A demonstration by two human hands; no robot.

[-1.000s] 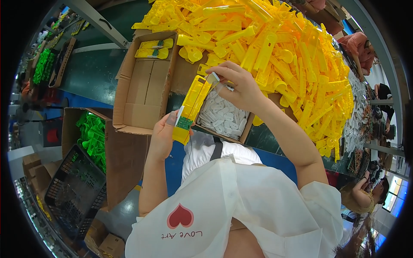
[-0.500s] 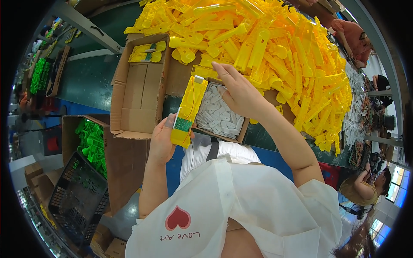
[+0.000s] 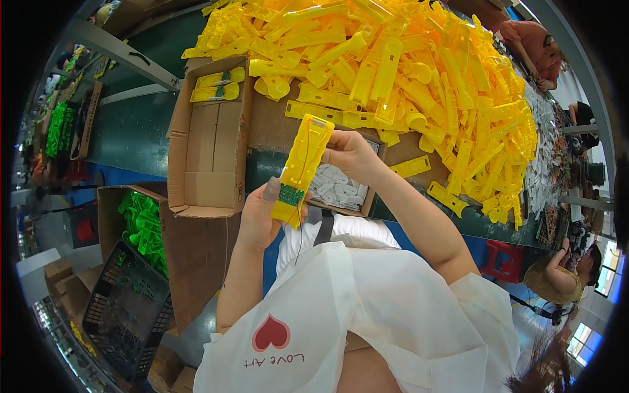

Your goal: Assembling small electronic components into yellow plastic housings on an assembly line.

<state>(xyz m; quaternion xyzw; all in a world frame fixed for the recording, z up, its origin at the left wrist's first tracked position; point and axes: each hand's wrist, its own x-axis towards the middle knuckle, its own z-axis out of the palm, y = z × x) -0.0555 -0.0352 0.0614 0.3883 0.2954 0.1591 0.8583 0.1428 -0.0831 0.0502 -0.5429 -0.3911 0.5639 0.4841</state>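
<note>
Hands: left hand point(image 3: 259, 219) and right hand point(image 3: 350, 154) raised, gripping yellow casing point(image 3: 303, 167).

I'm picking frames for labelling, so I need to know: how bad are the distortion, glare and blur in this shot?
Head view: strong fisheye bending, with a black rim and the green table edge curving; bright glare on the heap of yellow plastic shells; the long yellow plastic housing held in the left hand and right hand looks sharp; things at the rim are small and smeared.
</note>
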